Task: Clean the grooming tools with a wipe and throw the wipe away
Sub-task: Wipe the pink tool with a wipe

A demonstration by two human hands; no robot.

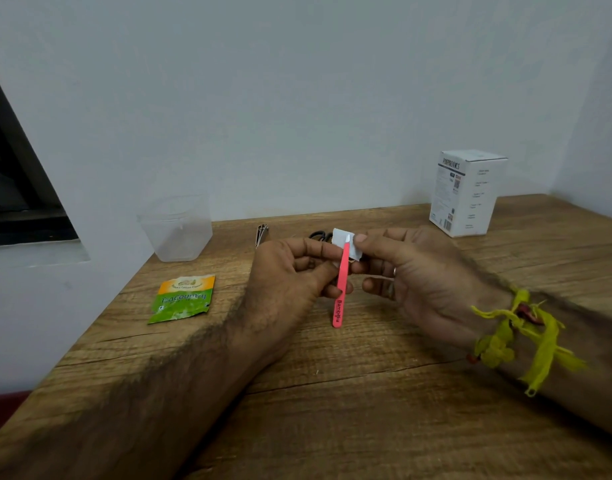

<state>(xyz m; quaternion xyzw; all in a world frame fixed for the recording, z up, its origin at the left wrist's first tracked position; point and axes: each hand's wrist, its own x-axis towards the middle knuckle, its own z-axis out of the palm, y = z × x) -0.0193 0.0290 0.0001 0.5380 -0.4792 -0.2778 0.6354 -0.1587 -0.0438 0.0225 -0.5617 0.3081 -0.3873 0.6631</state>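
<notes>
both hands work: left hand (pixel 290 271) grips the pink tweezers (pixel 342 285), right hand (pixel 412 268) pinches the wipe (pixel 346 242); i should rub along the tip slowly.

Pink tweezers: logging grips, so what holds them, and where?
Left hand pinches the pink tweezers mid-shaft; right hand pinches the wipe at their tip.

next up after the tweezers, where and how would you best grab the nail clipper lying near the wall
Likely across the nail clipper's long sides, pinched mid-body, coming from above on the near side. It lies flat on the table with its length running toward the wall, so the narrow width suits a thumb and finger pinch. The clear cup stands to its left, and the left hand is nearest, though it now holds the pink tweezers.
</notes>
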